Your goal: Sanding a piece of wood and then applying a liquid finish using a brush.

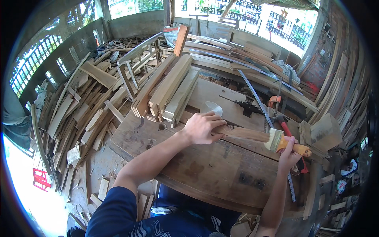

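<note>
Over the middle of the workbench, my left hand is closed around the left end of a short brown wooden board. My right hand grips the wooden handle of a paintbrush. The brush's pale bristles point left and meet the right end of the board. A translucent white cup or bowl stands just beyond my left hand, partly hidden by it. A hammer with a red handle lies beyond my right hand.
Stacked planks rise at the bench's far left. A long metal ruler and an orange clamp lie toward the far right. Wood offcuts heap on the left floor; boards lean along the right wall. A red plastic stool stands lower left.
</note>
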A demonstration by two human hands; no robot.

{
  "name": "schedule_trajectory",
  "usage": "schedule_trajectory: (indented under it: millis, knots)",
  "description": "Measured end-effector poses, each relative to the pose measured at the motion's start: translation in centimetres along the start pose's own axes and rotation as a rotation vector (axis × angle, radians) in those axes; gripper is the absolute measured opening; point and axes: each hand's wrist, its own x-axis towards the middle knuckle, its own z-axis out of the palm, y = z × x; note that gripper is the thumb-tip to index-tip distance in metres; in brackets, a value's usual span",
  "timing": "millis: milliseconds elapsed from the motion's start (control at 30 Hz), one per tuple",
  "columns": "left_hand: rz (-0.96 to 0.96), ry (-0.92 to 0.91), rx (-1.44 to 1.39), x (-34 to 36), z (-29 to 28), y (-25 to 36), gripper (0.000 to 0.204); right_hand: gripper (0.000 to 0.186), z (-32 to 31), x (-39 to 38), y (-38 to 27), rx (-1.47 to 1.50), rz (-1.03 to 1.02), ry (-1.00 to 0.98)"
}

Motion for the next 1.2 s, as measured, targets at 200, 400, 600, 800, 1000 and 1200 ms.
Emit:
schedule_trajectory:
  millis: [200,400,600,800,1000,1200]
  knots:
    - [-0.006,0.003,0.007,-0.1,-0.4,-0.2,0.043,0.03,0.6,0.0,-0.9,0.006,0.044,0.04]
    - [0.028,-0.002,0.014,-0.2,0.1,0.0,0.043,0.032,-0.5,0.6,0.2,-0.157,-0.167,-0.006]
    - [0.015,-0.012,0.026,-0.2,-0.6,-0.2,0.044,0.034,0.7,0.5,-2.0,-0.055,0.021,0.076]
    - [0.019,0.023,0.027,0.2,-0.3,-0.3,0.045,0.031,0.2,0.5,0.4,-0.134,-0.211,-0.056]
    - [0.06,-0.017,-0.036,0.1,-0.4,0.4,0.044,0.03,0.7,0.2,-0.3,0.052,0.021,0.014]
    - [0.048,0.001,0.007,0.0,-0.2,0.1,0.044,0.029,-0.3,0.1,0.7,-0.029,-0.008,-0.127]
